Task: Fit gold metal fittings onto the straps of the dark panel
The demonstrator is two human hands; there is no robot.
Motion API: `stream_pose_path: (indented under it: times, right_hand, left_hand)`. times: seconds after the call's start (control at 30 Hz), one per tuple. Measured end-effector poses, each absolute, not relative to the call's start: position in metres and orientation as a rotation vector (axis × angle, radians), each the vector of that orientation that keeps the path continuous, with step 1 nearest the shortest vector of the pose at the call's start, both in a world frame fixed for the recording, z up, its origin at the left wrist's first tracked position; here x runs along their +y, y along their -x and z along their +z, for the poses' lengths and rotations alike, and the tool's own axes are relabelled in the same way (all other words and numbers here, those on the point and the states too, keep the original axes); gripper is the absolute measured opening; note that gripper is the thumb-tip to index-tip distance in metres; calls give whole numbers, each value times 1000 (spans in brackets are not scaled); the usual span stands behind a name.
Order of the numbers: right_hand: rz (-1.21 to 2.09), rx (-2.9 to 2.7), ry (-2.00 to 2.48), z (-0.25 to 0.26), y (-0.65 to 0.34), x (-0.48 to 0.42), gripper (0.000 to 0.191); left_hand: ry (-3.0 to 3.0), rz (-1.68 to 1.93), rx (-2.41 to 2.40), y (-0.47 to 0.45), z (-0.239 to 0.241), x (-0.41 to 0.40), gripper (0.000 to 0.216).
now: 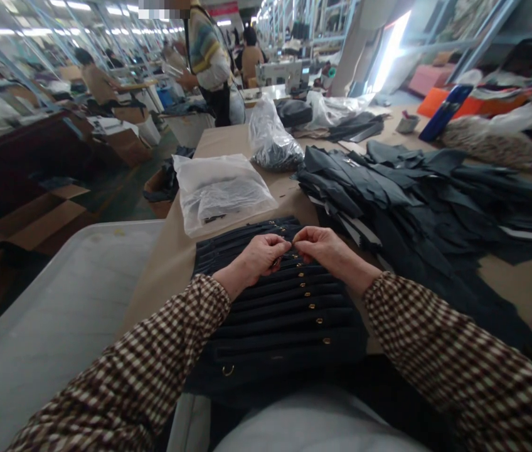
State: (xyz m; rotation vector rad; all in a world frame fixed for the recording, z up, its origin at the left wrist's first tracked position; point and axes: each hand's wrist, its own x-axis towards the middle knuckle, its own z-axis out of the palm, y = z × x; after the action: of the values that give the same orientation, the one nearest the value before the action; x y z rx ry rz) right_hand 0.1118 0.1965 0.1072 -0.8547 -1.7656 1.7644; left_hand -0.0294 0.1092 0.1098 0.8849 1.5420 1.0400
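Several dark fabric pieces [270, 329] lie overlapped in a row on the table in front of me. Small gold metal fittings, perhaps zipper pulls [312, 306], run in a line along their right part. The nearest piece also has a gold ring [228, 370] at its left. Over the far end of the row, my left hand [262, 256] is closed in a pinch. My right hand [319, 248] pinches too, its fingertips almost meeting those of the left. Whatever is between the fingers is too small to make out.
Beyond the row lies a white plastic bag [223, 188], with a clear bag [273, 138] behind it. Dark cut fabric [411, 188] is heaped on the right. A white bin [101, 282] stands left of the table edge [153, 276]. A co-worker [209, 56] stands farther back.
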Motion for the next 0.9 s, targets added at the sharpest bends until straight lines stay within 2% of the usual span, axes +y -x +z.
stream_pose_path:
  times: [0.17, 0.27, 0.4, 0.53, 0.73, 0.9]
  right_hand:
    - [2120, -1329, 774, 98, -115, 193, 24]
    - [2160, -1305, 777, 93, -116, 190, 22]
    - [1898, -1809, 931, 92, -119, 192, 8]
    - [1473, -2279, 882, 90, -125, 200, 17]
    - [1379, -2472, 894, 86, -128, 209, 13]
    - [1076, -2622, 881, 81, -130, 214, 12]
  left_hand:
    - [-932, 1064, 1461, 24, 105, 110, 23]
    - [-942, 1075, 1489, 21, 103, 112, 21]
    - [-1037, 1082, 1582, 23, 102, 114, 17]
    - [-1180, 979, 1698, 26, 103, 118, 17]
    - [-1343, 784, 1741, 28, 102, 120, 19]
    - [-1433, 701, 1797, 28, 100, 124, 19]
